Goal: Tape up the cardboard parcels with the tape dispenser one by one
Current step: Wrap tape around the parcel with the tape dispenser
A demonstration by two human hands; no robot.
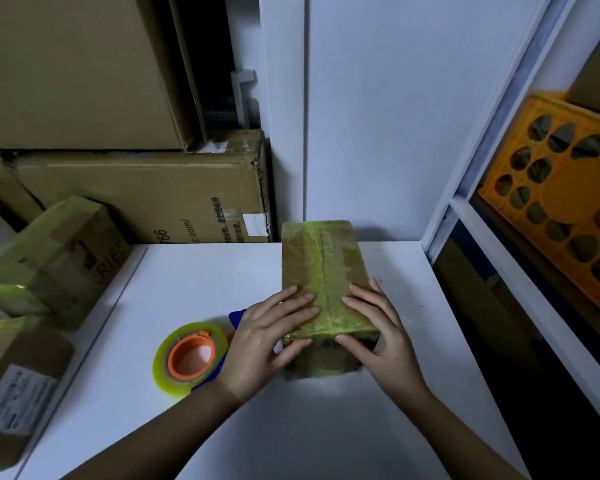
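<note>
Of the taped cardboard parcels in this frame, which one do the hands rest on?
The upright parcel at the table's middle: both the left hand and right hand press flat on its top. The other taped parcels sit untouched on the left.

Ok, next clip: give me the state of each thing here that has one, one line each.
Parcel: closed, tape along its top seam, on the white table.
Tape dispenser: lying on the table, not held.
Left hand: flat, pressing the parcel's top.
Right hand: flat, pressing the parcel's top.
Parcels at left: taped, set aside.
Orange crate: on the shelf, tilted.
</note>
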